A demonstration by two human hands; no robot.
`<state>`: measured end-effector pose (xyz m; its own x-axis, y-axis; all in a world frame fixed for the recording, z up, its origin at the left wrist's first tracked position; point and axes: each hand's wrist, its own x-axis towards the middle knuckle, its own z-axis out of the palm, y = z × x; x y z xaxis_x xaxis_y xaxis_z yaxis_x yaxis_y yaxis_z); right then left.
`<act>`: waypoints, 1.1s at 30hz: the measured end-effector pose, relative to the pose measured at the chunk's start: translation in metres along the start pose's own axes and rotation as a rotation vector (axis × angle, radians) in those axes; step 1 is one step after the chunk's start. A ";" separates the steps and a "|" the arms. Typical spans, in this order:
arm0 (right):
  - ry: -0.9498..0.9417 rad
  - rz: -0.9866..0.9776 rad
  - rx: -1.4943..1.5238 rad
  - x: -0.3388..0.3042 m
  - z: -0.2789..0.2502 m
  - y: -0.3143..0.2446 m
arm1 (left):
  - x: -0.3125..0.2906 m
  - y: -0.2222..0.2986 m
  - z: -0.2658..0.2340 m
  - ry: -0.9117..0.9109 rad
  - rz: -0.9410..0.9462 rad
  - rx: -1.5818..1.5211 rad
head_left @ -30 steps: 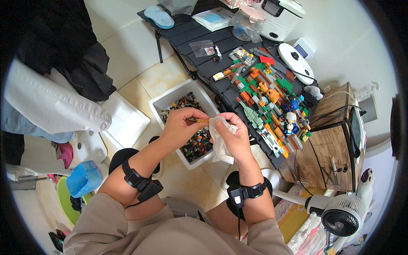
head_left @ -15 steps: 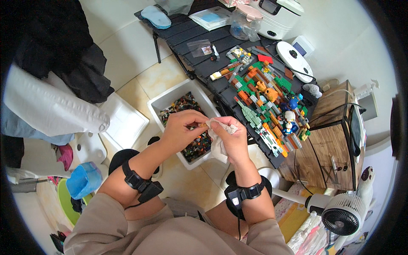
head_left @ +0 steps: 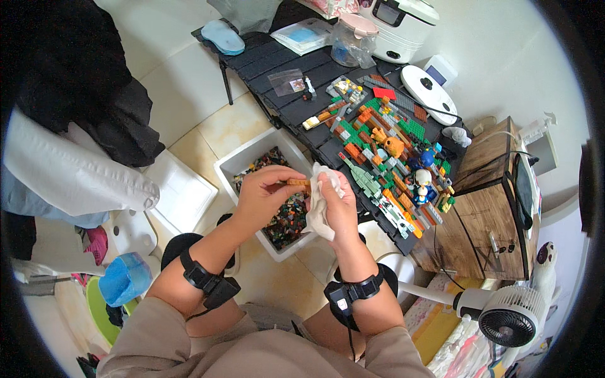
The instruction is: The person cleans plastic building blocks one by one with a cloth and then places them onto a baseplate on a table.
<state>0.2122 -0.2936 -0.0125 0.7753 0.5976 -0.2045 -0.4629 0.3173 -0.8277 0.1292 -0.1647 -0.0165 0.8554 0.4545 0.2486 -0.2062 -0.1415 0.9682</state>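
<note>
Over a white bin point(head_left: 225, 169) of mixed small toy bricks point(head_left: 287, 228), my two hands are held close together. Pinched between the thumb and fingers of my left hand point(head_left: 261, 194) is a narrow orange toy brick point(head_left: 298, 182). My right hand point(head_left: 341, 206) is closed round a crumpled white cloth point(head_left: 320, 219), which hangs below the fingers. The brick's right end meets the cloth; whether the cloth wraps it cannot be seen. To the right, rows of colourful bricks and small figures point(head_left: 394, 147) cover part of a black slatted table point(head_left: 255, 60).
On the table's far side stand a white appliance point(head_left: 403, 31), a clear jar with a pink lid point(head_left: 350, 47) and a round white lid point(head_left: 428, 94). A wooden cabinet point(head_left: 485, 227) and a fan point(head_left: 507, 321) are at the right. A white bin lid point(head_left: 183, 189) lies left of the bin.
The cloth has come away from the brick's front, so more of the orange brick shows. My right hand has turned slightly, and the whole view has shifted a little.
</note>
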 end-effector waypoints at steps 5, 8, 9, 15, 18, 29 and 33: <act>-0.126 0.059 -0.019 -0.002 -0.004 -0.003 | -0.001 -0.003 -0.005 -0.001 -0.088 -0.054; -0.173 0.017 -0.137 -0.006 -0.001 -0.006 | -0.002 0.002 -0.005 -0.001 -0.059 0.035; -0.196 -0.059 -0.215 -0.005 0.000 -0.004 | -0.002 0.003 -0.005 -0.006 -0.043 0.118; -0.113 -0.010 -0.213 -0.004 -0.008 0.008 | -0.010 0.000 0.003 0.016 0.114 0.217; -0.011 -0.005 0.018 -0.008 -0.002 0.013 | -0.012 -0.005 0.009 0.033 0.280 0.366; -0.088 -0.117 -0.051 0.004 -0.001 0.005 | 0.007 0.005 0.001 0.033 -0.206 -0.358; -0.144 -0.012 0.008 0.002 -0.009 -0.003 | 0.009 0.006 -0.003 0.034 -0.295 -0.595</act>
<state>0.2187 -0.2999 -0.0150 0.7113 0.6931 -0.1171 -0.4579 0.3305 -0.8253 0.1341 -0.1585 -0.0087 0.9029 0.4282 -0.0379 -0.2010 0.4983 0.8434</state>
